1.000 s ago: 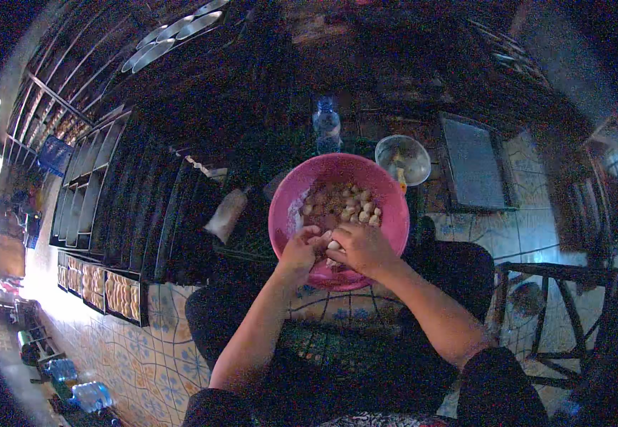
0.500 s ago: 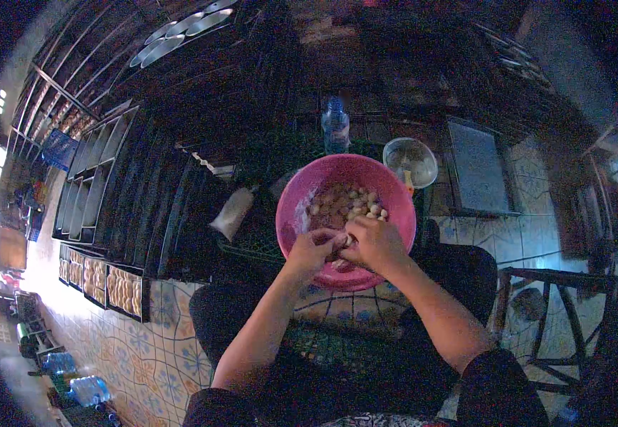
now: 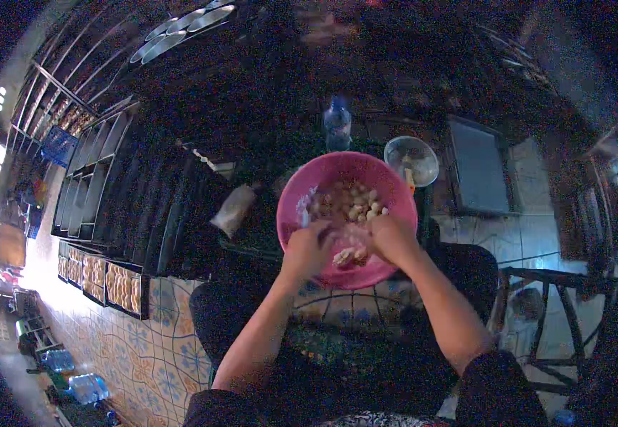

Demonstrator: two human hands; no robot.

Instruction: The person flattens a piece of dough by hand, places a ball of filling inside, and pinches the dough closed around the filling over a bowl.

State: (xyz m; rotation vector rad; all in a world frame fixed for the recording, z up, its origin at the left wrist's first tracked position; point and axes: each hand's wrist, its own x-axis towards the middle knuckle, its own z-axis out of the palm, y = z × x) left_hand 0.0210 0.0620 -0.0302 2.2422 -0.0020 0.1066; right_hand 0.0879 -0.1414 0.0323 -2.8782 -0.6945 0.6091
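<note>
A pink basin [image 3: 295,186] stands in front of me. Many small pale round pieces [image 3: 359,204] lie in its far part, and a smaller heap of light pieces [image 3: 349,257] rests near its front. At the basin's left side is my left hand [image 3: 310,247], its fingers blurred over the inside. My right hand [image 3: 389,238] reaches in from the right, close to the round pieces, with its fingertips smeared and partly hidden. The two hands are apart. Whether either one holds anything cannot be made out.
Behind the basin stand a clear bottle [image 3: 337,127] and a metal bowl [image 3: 410,161] with a utensil. A filled plastic bag [image 3: 233,210] lies to the left. Trays of bread [image 3: 124,290] are on the far left, a grey tray [image 3: 481,167] and a metal frame [image 3: 562,285] on the right.
My hands were together over the front of the basin; now they have moved apart, left and right. The light heap between them shows more fully.
</note>
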